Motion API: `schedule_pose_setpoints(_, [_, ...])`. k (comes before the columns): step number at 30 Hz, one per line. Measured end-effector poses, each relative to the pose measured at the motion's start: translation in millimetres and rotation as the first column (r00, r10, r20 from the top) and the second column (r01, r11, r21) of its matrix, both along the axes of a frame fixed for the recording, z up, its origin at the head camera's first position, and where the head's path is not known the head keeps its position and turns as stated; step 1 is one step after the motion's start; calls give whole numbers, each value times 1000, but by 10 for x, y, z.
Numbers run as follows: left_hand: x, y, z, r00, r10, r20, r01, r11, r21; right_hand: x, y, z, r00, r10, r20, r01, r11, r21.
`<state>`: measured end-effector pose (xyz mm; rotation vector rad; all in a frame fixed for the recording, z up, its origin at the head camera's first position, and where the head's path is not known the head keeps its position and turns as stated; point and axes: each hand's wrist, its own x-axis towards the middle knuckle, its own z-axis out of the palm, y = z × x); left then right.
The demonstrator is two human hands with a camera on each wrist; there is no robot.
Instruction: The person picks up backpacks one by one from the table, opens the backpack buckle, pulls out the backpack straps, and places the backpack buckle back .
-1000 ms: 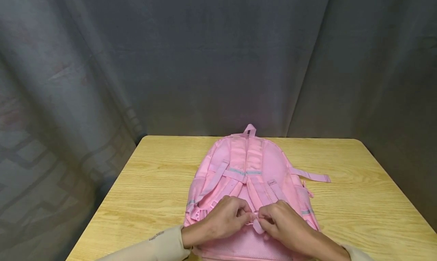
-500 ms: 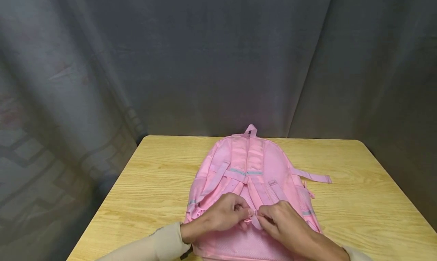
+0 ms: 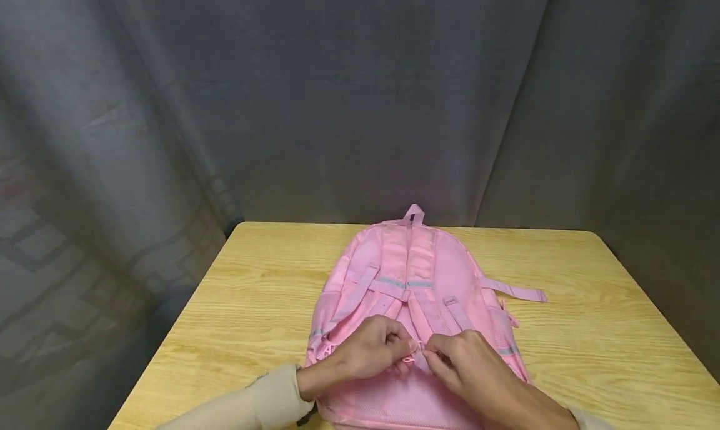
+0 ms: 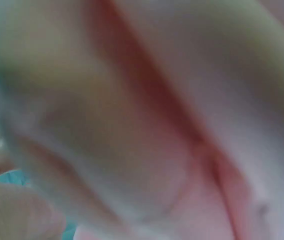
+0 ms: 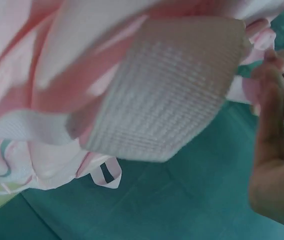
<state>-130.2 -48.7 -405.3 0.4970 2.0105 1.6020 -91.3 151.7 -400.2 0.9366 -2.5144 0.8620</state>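
A pink backpack [image 3: 416,405] lies on the table with its shoulder straps facing up. Over its lower half, my left hand [image 3: 375,350] pinches a small pink plastic buckle [image 3: 409,359], mostly covered by the fingers. Opposite it, my right hand [image 3: 469,364] pinches a pale pink webbing strap [image 3: 420,362] right at the buckle. The strap's loose end hangs between the hands. Close up in the right wrist view is a wide webbing end [image 5: 167,90], with a curled hand [image 5: 277,115] at the right edge. The left wrist view is mostly blurred pink fabric and skin.
The wooden table [image 3: 253,292] extends around the bag. Another webbing strap [image 3: 514,289] sticks out from the bag's right side. A carry loop [image 3: 414,214] stands at its top, near the table's far edge. Dark grey curtains [image 3: 360,105] hang behind.
Both hands stay close together at the buckle. The left hand has shifted slightly up and its fingers have changed position, showing more of the buckle's loop. The backpack has barely moved.
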Motion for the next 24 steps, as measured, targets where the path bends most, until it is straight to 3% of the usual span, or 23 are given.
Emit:
schedule_pose_setpoints(3, [30, 4, -1, 991, -14, -131, 8, 999, -42, -13, 13, 29, 988, -16, 152, 15, 1000, 8])
schedule_pose_setpoints(6, [56, 12, -4, 964, -33, -262, 8, 995, -96, -25, 12, 58, 958, -33, 285, 25, 999, 30])
schedule_pose_setpoints(10, [84, 30, -14, 896, -63, -440, -32, 978, -204, -30, -3, 86, 921, -65, 385, 47, 997, 56])
schedule_pose_setpoints(13, [105, 40, -30, 841, -83, -535, -76, 960, -270, -29, -14, 94, 904, -80, 421, 58, 996, 63])
schedule_pose_setpoints(14, [110, 42, -35, 830, -88, -550, -87, 955, -284, -29, -16, 96, 898, -83, 433, 60, 996, 66])
schedule_pose_setpoints(17, [120, 42, -44, 823, -98, -560, -98, 946, -309, -33, -17, 82, 895, -70, 441, 51, 997, 55])
schedule_pose_setpoints(20, [119, 37, -45, 831, -108, -546, -88, 944, -319, -35, -13, 66, 885, -40, 465, 27, 999, 34])
schedule_pose_setpoints(24, [104, 33, -47, 841, -112, -529, -76, 944, -321, -29, -10, 50, 890, -9, 456, -2, 1000, 24])
